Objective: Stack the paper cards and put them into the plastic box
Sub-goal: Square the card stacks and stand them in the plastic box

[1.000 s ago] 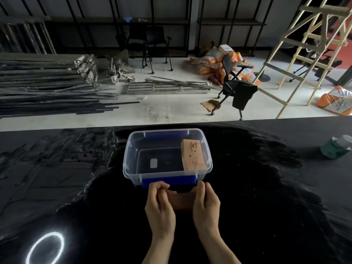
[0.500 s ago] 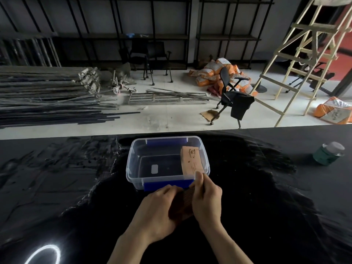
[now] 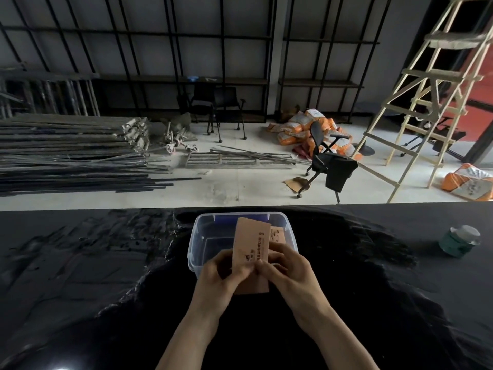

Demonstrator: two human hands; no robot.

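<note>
A black desk [image 3: 80, 276] fills the lower view. At 12 o'clock from the hands stands the clear plastic box [image 3: 198, 244], with a brown card [image 3: 277, 233] inside along its 3 o'clock wall. At 3 o'clock, well apart, sits a green jar [image 3: 457, 241]. The left hand [image 3: 217, 276] and right hand [image 3: 289, 271] hold the stack of paper cards [image 3: 250, 249] upright above the box's near wall, fingers pinching its lower half from both sides.

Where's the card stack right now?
Head view, centre: the card stack is held upright between the left hand and right hand, over the plastic box's near edge.
</note>
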